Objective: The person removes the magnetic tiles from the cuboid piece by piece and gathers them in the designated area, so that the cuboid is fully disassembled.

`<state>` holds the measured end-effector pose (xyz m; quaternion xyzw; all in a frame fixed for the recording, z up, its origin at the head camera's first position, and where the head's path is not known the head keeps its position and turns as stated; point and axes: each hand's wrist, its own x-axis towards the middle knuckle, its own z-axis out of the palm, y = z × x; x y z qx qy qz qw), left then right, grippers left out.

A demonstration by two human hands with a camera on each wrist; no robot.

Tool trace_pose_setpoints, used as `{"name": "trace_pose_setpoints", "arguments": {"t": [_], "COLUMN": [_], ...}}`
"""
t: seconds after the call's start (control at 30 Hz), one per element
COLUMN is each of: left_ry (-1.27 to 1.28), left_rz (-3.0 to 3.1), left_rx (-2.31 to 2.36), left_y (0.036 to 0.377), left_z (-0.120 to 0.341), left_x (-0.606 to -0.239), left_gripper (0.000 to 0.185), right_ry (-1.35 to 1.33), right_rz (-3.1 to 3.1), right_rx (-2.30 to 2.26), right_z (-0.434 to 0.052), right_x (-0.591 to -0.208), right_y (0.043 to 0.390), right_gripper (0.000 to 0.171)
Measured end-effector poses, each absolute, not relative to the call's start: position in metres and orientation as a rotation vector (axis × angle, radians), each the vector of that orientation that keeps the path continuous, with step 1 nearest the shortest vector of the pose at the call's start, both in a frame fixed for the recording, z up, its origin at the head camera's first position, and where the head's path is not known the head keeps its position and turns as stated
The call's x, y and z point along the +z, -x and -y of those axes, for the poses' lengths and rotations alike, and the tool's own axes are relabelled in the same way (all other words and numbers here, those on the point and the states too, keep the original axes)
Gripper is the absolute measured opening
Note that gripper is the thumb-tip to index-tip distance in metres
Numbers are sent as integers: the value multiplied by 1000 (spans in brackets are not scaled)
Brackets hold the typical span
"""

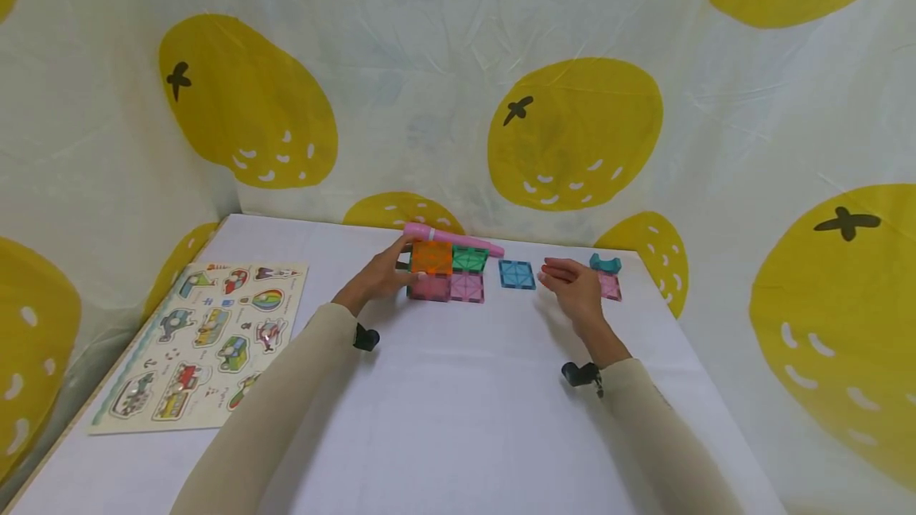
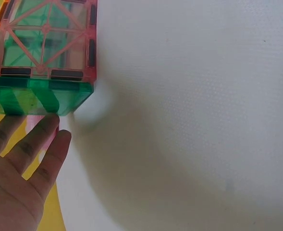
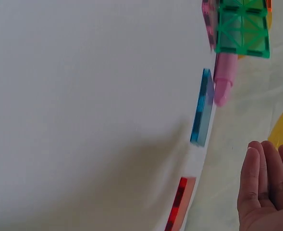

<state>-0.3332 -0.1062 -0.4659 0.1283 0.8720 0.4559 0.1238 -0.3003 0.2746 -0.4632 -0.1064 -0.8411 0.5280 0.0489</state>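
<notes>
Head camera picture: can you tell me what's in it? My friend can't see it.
A person's left hand touches a small block of orange, green and pink magnetic tiles on a white table, while the right hand hovers open beside a flat blue tile. A vehicle puzzle board lies at the left.

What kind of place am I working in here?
Probably a makeshift play or toy-testing corner: a white table backed by a hung lemon-print cloth, with translucent coloured magnetic building tiles and a wooden vehicle peg puzzle board laid out.
</notes>
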Motion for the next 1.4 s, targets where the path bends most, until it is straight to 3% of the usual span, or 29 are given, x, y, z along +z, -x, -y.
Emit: {"name": "trace_pose_setpoints", "arguments": {"t": [0.5, 0.83, 1.4], "left_ry": [-385, -402, -395], "left_rz": [-2548, -2540, -2549], "left_rx": [1327, 1328, 1326], "left_y": [333, 334, 335], "left_z": [107, 106, 106], "left_x": [-467, -467, -469], "left_gripper": [85, 85, 85], "right_ry": [11, 66, 178], "right_rz": [2697, 2753, 2714], "right_rx": [1516, 1389, 1496], "right_z": [-201, -188, -184], "right_x": [-465, -470, -469], "right_y": [346, 364, 365], "right_gripper": [35, 15, 10]}}
